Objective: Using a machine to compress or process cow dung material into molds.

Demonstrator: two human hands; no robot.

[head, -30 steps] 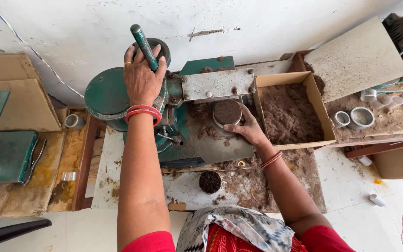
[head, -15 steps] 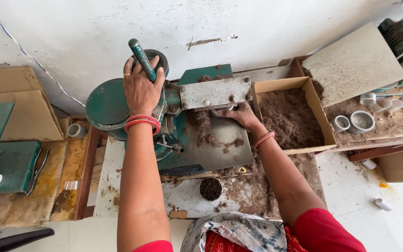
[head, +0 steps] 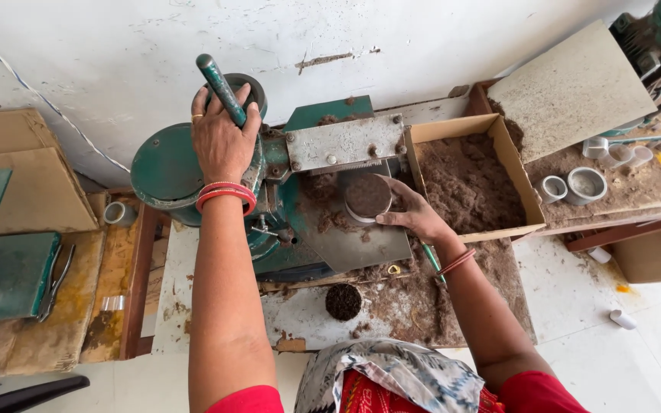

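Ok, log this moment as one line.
left hand: grips green lever | right hand: holds filled metal cup on press plate | powder box: open

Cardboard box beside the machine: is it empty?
No, the cardboard box holds a heap of brown powdery material.

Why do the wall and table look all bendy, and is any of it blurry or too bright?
In the head view, the wide lens bows the white wall and table edges outward near the corners. Light is soft and even, with only faint shadows under the left hand on the green lever and the right hand by the filled cup. Nothing looks blurred, and no harsh glare.
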